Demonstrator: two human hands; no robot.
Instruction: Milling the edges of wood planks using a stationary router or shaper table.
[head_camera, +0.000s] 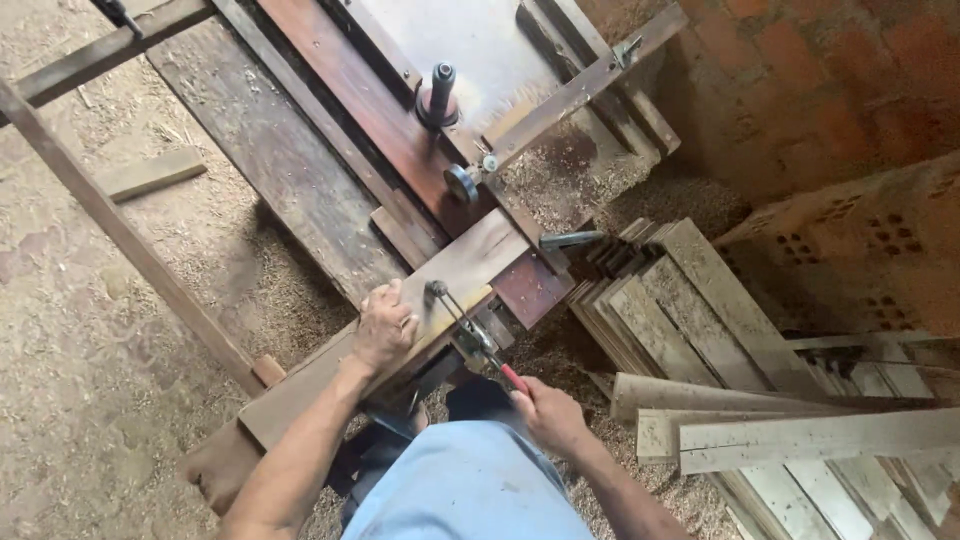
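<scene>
The left hand (383, 328) presses flat, fingers curled, on the long brown wooden board (400, 335) lying across the near end of the bench. The right hand (545, 412) is closed round the red-tipped metal lever (478, 340) just right of it. Steady downward pressure on the board seems wise while the lever is worked.

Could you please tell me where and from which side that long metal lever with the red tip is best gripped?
Probably at its red-tipped end, approached from the near side. The slim metal lever slants from its pivot on the wooden board down toward the person, so that end is free. The right hand is already at it; the left hand presses on the board.
</scene>
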